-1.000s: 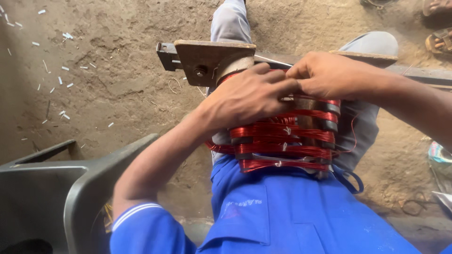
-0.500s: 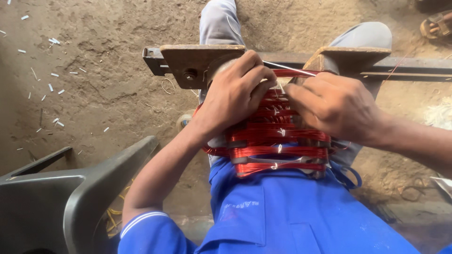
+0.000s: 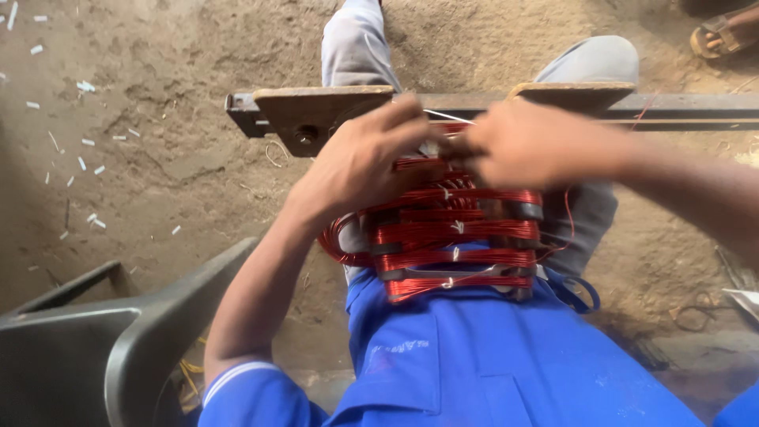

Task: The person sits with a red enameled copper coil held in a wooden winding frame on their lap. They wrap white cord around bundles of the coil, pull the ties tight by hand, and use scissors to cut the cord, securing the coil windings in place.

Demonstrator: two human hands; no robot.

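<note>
Hands are working together at the far end of a stack of red wire coils (image 3: 455, 237) lying across the person's lap, against the blue shirt (image 3: 490, 364). The step in hand looks like tying or dressing the farthest coil, just near the wooden board (image 3: 316, 111) and the metal bar (image 3: 680, 109) running left to right.

The left hand (image 3: 368, 162) is reaching in from the left, wrist bent, fingers curled down over the coil's far edge and pressing on the wire. The right hand (image 3: 526, 142) is coming in from the right, blurred, fingers pinched together; a thin pale strand (image 3: 447, 116) is running out beside it, though I cannot tell for sure that the hand is gripping it.

Next, I judge, the strand needs a steady pull while the left hand is keeping the turns bunched.

A grey chair (image 3: 118, 348) is standing at the near left on the dirt floor (image 3: 158, 158).
</note>
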